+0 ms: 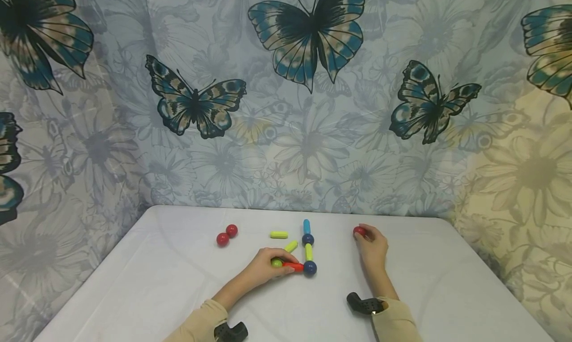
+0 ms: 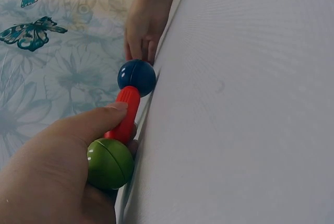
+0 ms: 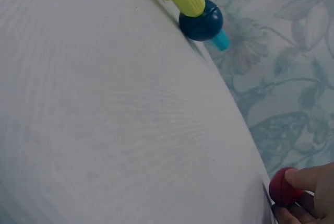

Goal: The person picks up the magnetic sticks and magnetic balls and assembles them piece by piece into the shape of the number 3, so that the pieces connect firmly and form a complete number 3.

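Note:
My left hand [image 1: 264, 265] pinches a red rod [image 2: 125, 114] between thumb and fingers. A green ball [image 2: 110, 164] sits at the rod's near end and a dark blue ball [image 2: 136, 78] at its other end. From that blue ball [image 1: 310, 268] a yellow-green rod [image 1: 309, 252] runs away to a second blue ball [image 1: 308, 239], topped by a light blue rod [image 1: 306, 226]. Another yellow-green rod [image 1: 291, 246] slants up from beside the green ball, partly behind my fingers. Over at the right, my right hand [image 1: 373, 242] grips a red ball [image 3: 284, 186] with thumb and fingers.
Two red balls [image 1: 227, 235] lie side by side at the back left of the white table [image 1: 178, 282]. A loose yellow-green rod [image 1: 279, 235] lies left of the light blue rod. Butterfly-printed cloth [image 1: 313, 173] hangs behind the table's back edge.

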Demonstrator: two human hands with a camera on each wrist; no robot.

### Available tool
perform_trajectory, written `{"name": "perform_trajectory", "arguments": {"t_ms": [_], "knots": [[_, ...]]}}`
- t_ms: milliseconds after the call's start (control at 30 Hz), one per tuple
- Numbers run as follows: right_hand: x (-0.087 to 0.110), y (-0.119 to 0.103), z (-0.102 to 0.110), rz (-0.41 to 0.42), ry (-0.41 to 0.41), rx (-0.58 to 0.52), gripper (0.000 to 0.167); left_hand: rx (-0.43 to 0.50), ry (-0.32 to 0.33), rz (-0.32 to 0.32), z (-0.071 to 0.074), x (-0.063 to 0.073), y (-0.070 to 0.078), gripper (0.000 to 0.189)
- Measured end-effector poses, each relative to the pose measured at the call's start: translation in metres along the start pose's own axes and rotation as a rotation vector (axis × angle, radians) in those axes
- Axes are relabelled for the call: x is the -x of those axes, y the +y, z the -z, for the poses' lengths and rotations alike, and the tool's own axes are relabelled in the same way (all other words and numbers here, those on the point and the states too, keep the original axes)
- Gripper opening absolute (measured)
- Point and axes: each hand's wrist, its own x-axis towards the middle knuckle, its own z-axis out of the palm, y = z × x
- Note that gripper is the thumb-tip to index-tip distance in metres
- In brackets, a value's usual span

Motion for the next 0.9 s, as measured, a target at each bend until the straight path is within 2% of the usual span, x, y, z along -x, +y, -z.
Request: {"name": "perform_trajectory", "arguments": {"t_ms": [167, 400, 733, 900], "knots": [[0.0, -0.001, -0.005, 0.025, -0.011, -0.01, 0.027, -0.003, -0.001, 0.003, 0.0, 0.0, 0.001, 0.018], [0.0, -0.003, -0.013, 0.006, -0.051, -0.016, 0.027, 0.004, 0.0, 0.003, 0.0, 0.0, 0.0, 0.018], [-0.001, -0.008, -0.033, -0.002, -0.169, -0.1, 0.03, 0.005, -0.011, 0.019, 0.001, 0.001, 0.002, 0.017], [-0.001, -0.013, -0.042, -0.023, -0.215, -0.08, 0.031, 0.0, -0.019, 0.023, 0.001, 0.0, 0.004, 0.017]]}}
